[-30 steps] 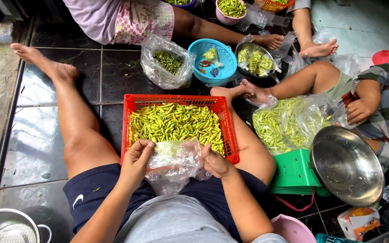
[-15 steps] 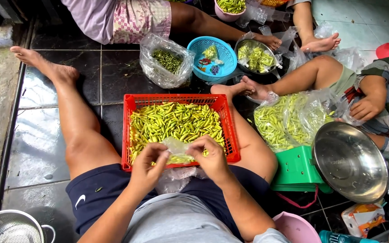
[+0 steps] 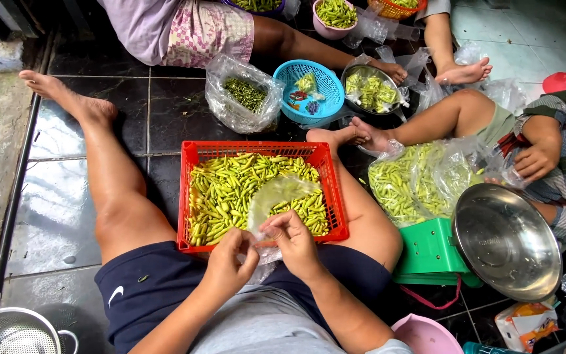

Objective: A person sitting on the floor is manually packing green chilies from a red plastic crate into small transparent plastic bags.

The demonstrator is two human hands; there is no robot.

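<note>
While both hands pinch its lower edge, the clear plastic bag [image 3: 276,200] rises away from the person over the red basket [image 3: 194,196] of green chillies [image 3: 224,190]. Left hand [image 3: 229,262] and right hand [image 3: 293,241] are closed on it, side by side, equally near. Beyond sits a blue basket [image 3: 325,82].

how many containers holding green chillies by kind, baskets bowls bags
Baskets: 2, the red basket by the left hand and right hand, and the blue basket
Bowls: 2, the pink bowl and the metal bowl
Plastic bags: 2, the small bag and the large bag
Total: 6
</note>
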